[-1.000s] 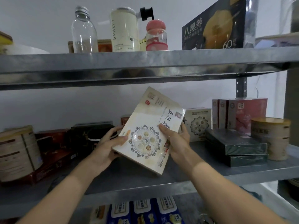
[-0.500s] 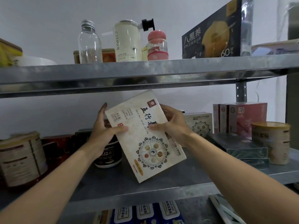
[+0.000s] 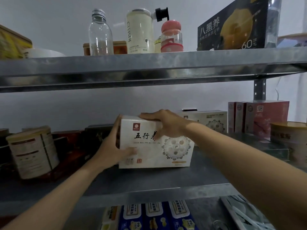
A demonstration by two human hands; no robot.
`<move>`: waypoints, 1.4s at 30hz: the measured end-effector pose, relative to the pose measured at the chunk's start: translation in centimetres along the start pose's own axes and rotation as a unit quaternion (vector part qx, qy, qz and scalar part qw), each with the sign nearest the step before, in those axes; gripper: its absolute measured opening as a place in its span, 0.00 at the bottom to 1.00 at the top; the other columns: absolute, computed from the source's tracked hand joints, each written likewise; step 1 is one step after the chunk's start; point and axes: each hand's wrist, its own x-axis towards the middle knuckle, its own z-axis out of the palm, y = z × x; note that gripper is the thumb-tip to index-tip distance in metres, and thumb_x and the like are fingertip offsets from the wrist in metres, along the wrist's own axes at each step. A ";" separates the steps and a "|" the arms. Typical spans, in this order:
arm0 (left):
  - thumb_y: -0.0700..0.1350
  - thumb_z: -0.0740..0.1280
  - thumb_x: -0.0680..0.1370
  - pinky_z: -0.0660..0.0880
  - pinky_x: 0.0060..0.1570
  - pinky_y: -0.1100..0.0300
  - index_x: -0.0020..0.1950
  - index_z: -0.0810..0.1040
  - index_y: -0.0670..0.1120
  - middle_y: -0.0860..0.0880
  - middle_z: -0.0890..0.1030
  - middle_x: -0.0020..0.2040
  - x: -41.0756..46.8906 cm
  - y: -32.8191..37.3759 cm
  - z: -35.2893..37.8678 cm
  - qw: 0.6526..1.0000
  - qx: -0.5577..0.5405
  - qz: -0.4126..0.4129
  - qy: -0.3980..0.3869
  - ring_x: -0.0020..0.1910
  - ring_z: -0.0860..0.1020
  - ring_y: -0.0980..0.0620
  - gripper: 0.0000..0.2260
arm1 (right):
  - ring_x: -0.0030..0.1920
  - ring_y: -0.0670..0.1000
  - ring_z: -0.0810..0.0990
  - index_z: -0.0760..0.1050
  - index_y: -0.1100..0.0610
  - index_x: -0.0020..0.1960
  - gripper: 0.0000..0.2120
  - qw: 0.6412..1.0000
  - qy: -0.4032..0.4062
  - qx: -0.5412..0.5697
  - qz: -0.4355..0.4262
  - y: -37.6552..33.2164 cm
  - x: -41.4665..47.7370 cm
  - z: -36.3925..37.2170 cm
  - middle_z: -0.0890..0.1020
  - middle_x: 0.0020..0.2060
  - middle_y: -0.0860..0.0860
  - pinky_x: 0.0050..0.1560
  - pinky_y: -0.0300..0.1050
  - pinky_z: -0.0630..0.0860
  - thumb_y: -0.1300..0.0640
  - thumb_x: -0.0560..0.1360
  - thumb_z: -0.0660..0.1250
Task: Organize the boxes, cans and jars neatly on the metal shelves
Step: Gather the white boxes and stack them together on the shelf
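A cream box (image 3: 167, 153) with black calligraphy and a round emblem stands upright on its long edge in the middle of the metal shelf (image 3: 149, 181). My left hand (image 3: 114, 146) grips its left end, thumb across the front face. My right hand (image 3: 166, 123) holds its top edge from above, fingers curled over the top. A matching cream box (image 3: 211, 120) stands behind it to the right.
Left of the box sit a tan can (image 3: 33, 151) and dark boxes (image 3: 96, 138). Right are red boxes (image 3: 259, 118), flat dark boxes (image 3: 272, 146) and a round tin (image 3: 289, 140). The upper shelf holds a bottle (image 3: 99, 34), jars and a black box (image 3: 232, 25).
The cream box went from tilted in my hands to standing upright on the shelf, set further back. My right hand shifted to its top edge and my left hand to its left end.
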 end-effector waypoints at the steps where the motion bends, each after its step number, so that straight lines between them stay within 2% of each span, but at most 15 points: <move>1: 0.44 0.80 0.66 0.79 0.54 0.54 0.75 0.42 0.70 0.60 0.77 0.60 -0.2 -0.5 0.7 1.000 -0.003 -0.010 0.010 0.58 0.78 0.58 0.56 | 0.71 0.49 0.68 0.62 0.46 0.76 0.42 0.999 -0.004 -0.033 0.002 0.2 0.1 0.4 0.67 0.73 0.42 0.68 0.41 0.63 0.64 0.68 0.77; 3: 0.44 0.80 0.66 0.78 0.52 0.59 0.73 0.39 0.72 0.63 0.76 0.58 -0.6 -1.3 1.9 0.999 -0.013 -0.027 0.029 0.56 0.77 0.62 0.57 | 0.73 0.49 0.66 0.62 0.45 0.76 0.42 0.997 0.001 -0.076 -0.004 0.7 0.1 1.3 0.66 0.74 0.41 0.69 0.43 0.62 0.63 0.68 0.77; 6: 0.44 0.80 0.66 0.78 0.43 0.66 0.73 0.39 0.71 0.65 0.75 0.54 -0.6 -1.9 3.3 0.998 -0.035 -0.040 0.041 0.50 0.76 0.66 0.56 | 0.70 0.52 0.70 0.66 0.46 0.74 0.38 0.994 0.056 -0.099 0.004 1.9 -0.4 2.3 0.73 0.70 0.45 0.68 0.49 0.66 0.57 0.68 0.78; 9: 0.43 0.80 0.66 0.80 0.50 0.52 0.76 0.45 0.68 0.61 0.76 0.54 0.0 -2.2 3.8 0.996 -0.045 -0.048 0.051 0.51 0.76 0.63 0.54 | 0.66 0.53 0.74 0.69 0.49 0.72 0.39 0.986 0.122 -0.101 0.052 4.0 -1.4 2.7 0.76 0.67 0.48 0.72 0.55 0.63 0.45 0.65 0.79; 12: 0.42 0.80 0.66 0.78 0.55 0.45 0.76 0.46 0.68 0.61 0.76 0.55 0.6 -2.3 4.3 0.996 -0.040 -0.051 0.053 0.53 0.75 0.62 0.54 | 0.76 0.53 0.57 0.62 0.47 0.76 0.48 0.965 0.132 -0.170 0.151 6.5 -2.3 2.4 0.61 0.76 0.48 0.75 0.66 0.49 0.33 0.61 0.75; 13: 0.42 0.80 0.66 0.77 0.56 0.45 0.76 0.46 0.68 0.61 0.75 0.55 0.8 -2.3 4.5 0.996 -0.040 -0.052 0.055 0.53 0.75 0.61 0.54 | 0.77 0.53 0.53 0.61 0.47 0.76 0.51 0.960 0.143 -0.148 0.189 7.3 -2.6 2.3 0.58 0.78 0.49 0.74 0.65 0.50 0.32 0.59 0.75; 16: 0.40 0.79 0.67 0.78 0.52 0.49 0.75 0.45 0.68 0.61 0.74 0.56 1.5 -2.2 5.5 0.996 -0.048 -0.051 0.059 0.55 0.76 0.57 0.54 | 0.77 0.56 0.53 0.64 0.51 0.75 0.55 0.951 0.179 -0.019 0.250 9.1 -2.9 2.0 0.58 0.77 0.54 0.75 0.54 0.57 0.34 0.53 0.80; 19: 0.37 0.78 0.67 0.78 0.46 0.57 0.74 0.46 0.70 0.63 0.74 0.56 2.2 -2.1 6.7 0.995 -0.060 -0.050 0.069 0.52 0.76 0.60 0.53 | 0.69 0.57 0.68 0.71 0.56 0.70 0.55 0.940 0.209 0.049 0.264 10.3 -2.7 2.1 0.68 0.69 0.55 0.71 0.46 0.65 0.38 0.48 0.83; 21: 0.37 0.78 0.67 0.78 0.46 0.57 0.73 0.46 0.72 0.60 0.72 0.61 2.7 -2.0 7.4 0.993 -0.066 -0.050 0.079 0.51 0.75 0.62 0.53 | 0.65 0.55 0.73 0.72 0.57 0.69 0.56 0.936 0.228 0.067 0.261 10.9 -2.5 2.1 0.71 0.66 0.54 0.70 0.47 0.68 0.38 0.45 0.82; 24: 0.37 0.78 0.67 0.77 0.52 0.52 0.72 0.46 0.73 0.60 0.71 0.63 3.8 -1.4 8.3 0.992 -0.074 -0.040 0.095 0.55 0.74 0.61 0.54 | 0.69 0.54 0.70 0.72 0.56 0.70 0.56 0.934 0.256 0.064 0.239 11.9 -2.4 0.9 0.70 0.69 0.53 0.72 0.50 0.66 0.38 0.46 0.82; 27: 0.35 0.77 0.68 0.77 0.54 0.53 0.75 0.45 0.69 0.64 0.72 0.57 5.3 -0.1 9.3 0.991 -0.079 -0.035 0.100 0.52 0.74 0.63 0.54 | 0.70 0.56 0.68 0.71 0.56 0.71 0.52 0.938 0.262 0.049 0.220 13.0 -2.6 -1.4 0.68 0.69 0.56 0.73 0.50 0.65 0.41 0.51 0.83; 32: 0.34 0.77 0.67 0.74 0.57 0.54 0.77 0.44 0.66 0.60 0.71 0.63 8.0 1.9 11.4 0.991 -0.083 -0.018 0.104 0.52 0.72 0.65 0.55 | 0.68 0.55 0.68 0.71 0.55 0.71 0.49 0.940 0.275 0.012 0.203 15.0 -2.8 -4.6 0.69 0.67 0.55 0.70 0.42 0.63 0.43 0.54 0.83; 35: 0.34 0.76 0.68 0.73 0.55 0.56 0.77 0.43 0.64 0.61 0.69 0.60 9.5 2.5 12.7 0.991 -0.089 -0.013 0.097 0.48 0.71 0.68 0.54 | 0.69 0.52 0.66 0.71 0.53 0.71 0.49 0.934 0.281 0.017 0.220 16.5 -2.5 -5.9 0.68 0.68 0.53 0.71 0.39 0.60 0.42 0.54 0.83; 38: 0.35 0.76 0.69 0.73 0.59 0.51 0.77 0.42 0.66 0.61 0.70 0.59 11.0 2.9 14.0 0.992 -0.101 -0.005 0.080 0.54 0.72 0.63 0.54 | 0.70 0.52 0.66 0.72 0.53 0.70 0.49 0.927 0.295 0.011 0.232 17.9 -2.3 -6.8 0.69 0.68 0.52 0.73 0.41 0.59 0.41 0.52 0.83; 42: 0.34 0.76 0.69 0.74 0.58 0.51 0.77 0.43 0.64 0.61 0.70 0.57 12.9 3.1 15.5 0.992 -0.114 -0.001 0.060 0.55 0.71 0.62 0.54 | 0.68 0.53 0.70 0.73 0.55 0.69 0.50 0.915 0.318 0.002 0.247 19.8 -2.7 -7.4 0.72 0.67 0.53 0.72 0.42 0.63 0.43 0.50 0.84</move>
